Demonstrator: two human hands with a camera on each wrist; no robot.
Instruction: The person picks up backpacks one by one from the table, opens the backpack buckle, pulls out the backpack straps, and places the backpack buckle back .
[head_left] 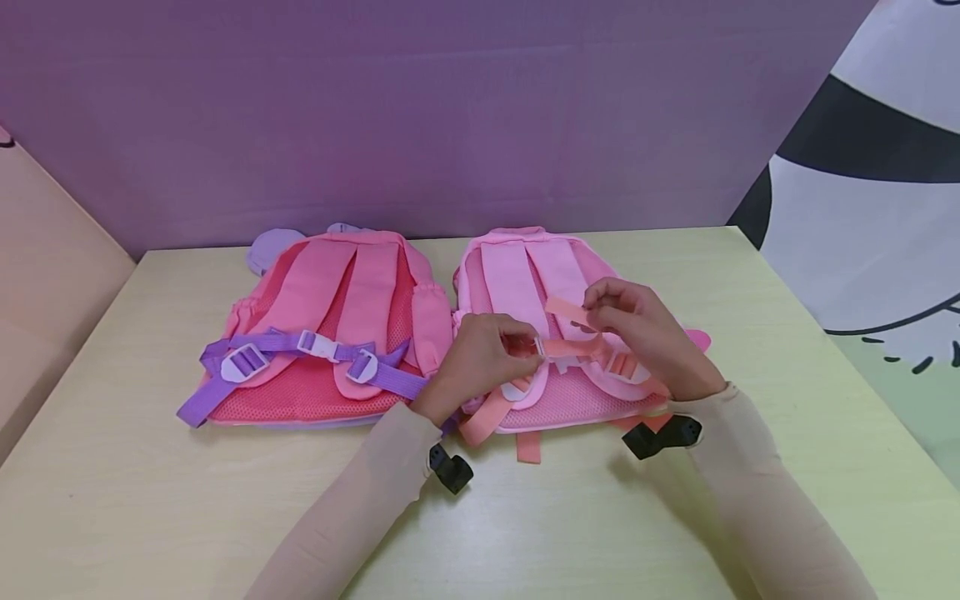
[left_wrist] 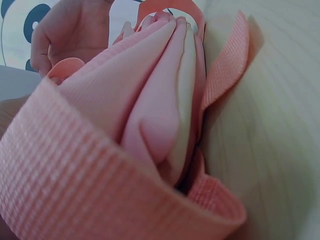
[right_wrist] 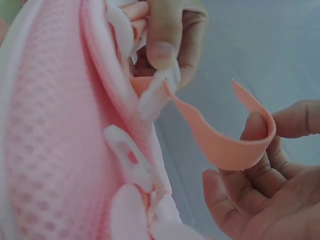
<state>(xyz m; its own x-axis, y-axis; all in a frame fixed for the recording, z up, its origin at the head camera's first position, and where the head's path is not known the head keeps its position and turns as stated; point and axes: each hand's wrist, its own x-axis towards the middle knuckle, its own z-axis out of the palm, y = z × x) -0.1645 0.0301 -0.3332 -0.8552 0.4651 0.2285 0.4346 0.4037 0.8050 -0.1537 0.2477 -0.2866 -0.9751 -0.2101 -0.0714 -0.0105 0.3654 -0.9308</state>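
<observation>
A light pink backpack (head_left: 513, 275) lies back side up, its shoulder straps toward the person. My left hand (head_left: 487, 354) pinches a white plastic buckle (right_wrist: 159, 95) between thumb and fingers above this backpack. From the buckle a peach webbing strap (right_wrist: 225, 150) curves across to my right hand (head_left: 630, 325). That hand pinches the strap near its loose end, which sticks up past the fingers in the right wrist view. A second white buckle piece (right_wrist: 127, 155) hangs beside the backpack's mesh back. In the left wrist view a peach strap (left_wrist: 100, 165) covers much of the foreground.
A darker pink backpack (head_left: 307, 408) lies to the left, with purple straps (head_left: 405, 382) joined by a white buckle (head_left: 318, 346). Both bags rest on a light wooden table (head_left: 112, 500). A purple wall (head_left: 450, 117) stands behind, and a peach strap end (head_left: 528, 447) lies at the front.
</observation>
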